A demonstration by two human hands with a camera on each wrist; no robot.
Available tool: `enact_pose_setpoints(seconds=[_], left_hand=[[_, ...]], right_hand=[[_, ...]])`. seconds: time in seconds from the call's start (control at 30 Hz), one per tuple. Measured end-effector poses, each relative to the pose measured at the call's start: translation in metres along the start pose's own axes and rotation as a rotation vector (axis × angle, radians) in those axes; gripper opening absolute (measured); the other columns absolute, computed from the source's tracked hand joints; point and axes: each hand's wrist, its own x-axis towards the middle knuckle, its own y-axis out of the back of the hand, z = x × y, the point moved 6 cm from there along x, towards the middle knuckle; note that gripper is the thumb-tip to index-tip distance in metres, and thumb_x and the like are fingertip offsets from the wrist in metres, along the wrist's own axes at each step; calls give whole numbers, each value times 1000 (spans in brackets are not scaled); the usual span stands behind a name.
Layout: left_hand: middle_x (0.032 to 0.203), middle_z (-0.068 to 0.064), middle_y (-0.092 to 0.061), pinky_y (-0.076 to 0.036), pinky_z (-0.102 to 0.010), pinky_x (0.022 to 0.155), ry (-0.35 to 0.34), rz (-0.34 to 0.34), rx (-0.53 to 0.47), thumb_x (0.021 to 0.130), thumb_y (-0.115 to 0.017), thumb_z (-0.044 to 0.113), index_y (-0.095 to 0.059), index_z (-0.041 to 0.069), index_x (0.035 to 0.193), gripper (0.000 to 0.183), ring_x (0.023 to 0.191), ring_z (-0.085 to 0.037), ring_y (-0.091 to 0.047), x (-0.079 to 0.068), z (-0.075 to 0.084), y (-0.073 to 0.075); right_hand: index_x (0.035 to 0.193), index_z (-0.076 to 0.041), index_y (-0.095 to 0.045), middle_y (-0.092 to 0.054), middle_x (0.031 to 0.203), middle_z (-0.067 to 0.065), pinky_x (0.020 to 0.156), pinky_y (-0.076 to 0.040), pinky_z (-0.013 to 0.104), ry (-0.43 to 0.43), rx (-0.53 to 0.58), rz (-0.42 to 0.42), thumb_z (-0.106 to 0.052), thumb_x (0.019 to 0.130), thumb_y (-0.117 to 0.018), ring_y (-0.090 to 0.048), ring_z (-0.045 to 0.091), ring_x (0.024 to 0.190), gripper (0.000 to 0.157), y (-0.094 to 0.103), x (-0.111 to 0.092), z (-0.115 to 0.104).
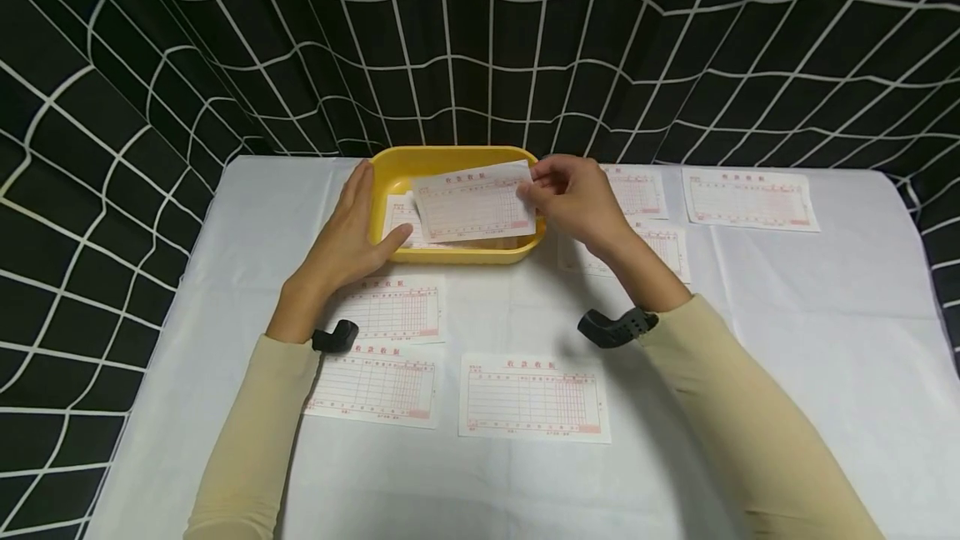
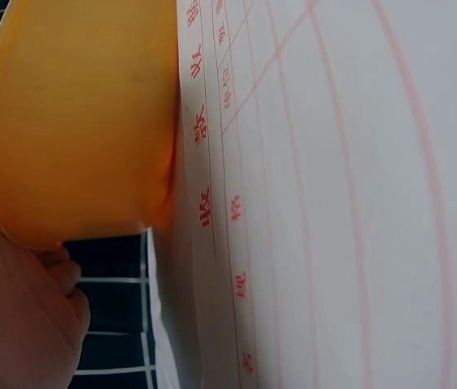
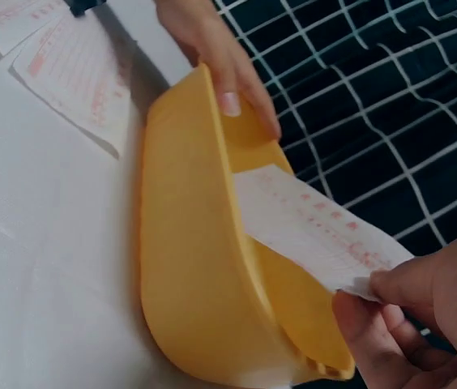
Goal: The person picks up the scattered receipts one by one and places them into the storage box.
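Observation:
A yellow plastic basin (image 1: 465,257) stands at the back of the table. My left hand (image 1: 341,227) holds its left end, thumb at the front rim and fingers along the outside. Between thumb and fingers my right hand (image 1: 581,198) pinches the right edge of a white receipt slip (image 1: 472,207) with red print. That slip is tilted over the basin's opening, as the right wrist view also shows. Beneath it, another receipt slip (image 1: 401,211) lies in the basin, partly covered. Whether more paper lies under these is hidden.
Several similar slips lie on the white tablecloth (image 1: 510,490): one front slip (image 1: 534,398), two under the left forearm, others at right, including a far right slip (image 1: 750,198). Black walls with white netting (image 1: 465,40) border the table's back and sides.

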Motion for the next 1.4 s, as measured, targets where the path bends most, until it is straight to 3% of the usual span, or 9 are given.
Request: enact_pose_setpoints(seconds=[0.27, 0.57, 0.77, 1.03, 1.3, 1.4], left_hand=[[181, -9, 1, -21, -57, 134, 3, -1, 2, 97, -61, 58, 3, 11, 171, 109, 168, -32, -12, -1, 1, -1], [181, -9, 1, -21, -56, 134, 17, -4, 8, 97, -61, 58, 3, 12, 171, 109, 168, -32, -12, -3, 0, -2], [181, -8, 0, -22, -57, 133, 23, -3, 10, 97, -61, 57, 4, 13, 171, 108, 167, -32, -12, -3, -1, -3], [181, -9, 0, -21, -57, 133, 14, 4, 2, 97, -62, 57, 3, 12, 171, 108, 168, -32, -12, -2, -1, -3], [181, -7, 1, -21, -56, 134, 6, 5, -4, 97, -62, 57, 2, 11, 171, 108, 168, -32, -12, 0, 1, -1], [181, -8, 1, -21, -57, 134, 6, 3, -7, 97, -62, 56, 3, 11, 171, 108, 167, -32, -12, 0, 1, -1]], right_hand=[[109, 6, -73, -70, 97, 16, 67, -46, 15, 57, -116, 7, -11, 95, -75, -60, 20, 82, 22, -9, 1, 2], [114, 6, -75, -77, 102, 22, 80, -57, 38, 108, -244, 49, -13, 95, -72, -76, 35, 92, 27, 1, -8, 1], [112, 3, -77, -78, 99, 18, 73, -52, 27, 102, -253, 83, -16, 95, -72, -75, 32, 87, 26, 9, -17, 5], [114, -1, -78, -79, 101, 17, 77, -52, 32, 70, -244, 120, -19, 98, -68, -75, 32, 88, 26, 21, -31, 20], [116, -4, -79, -79, 99, 15, 70, -47, 10, 119, -180, 151, -16, 99, -67, -78, 31, 87, 23, 20, -57, 35], [116, -5, -79, -79, 102, 14, 71, -49, 8, 112, -161, 137, -17, 100, -68, -77, 27, 86, 23, 15, -70, 43]])
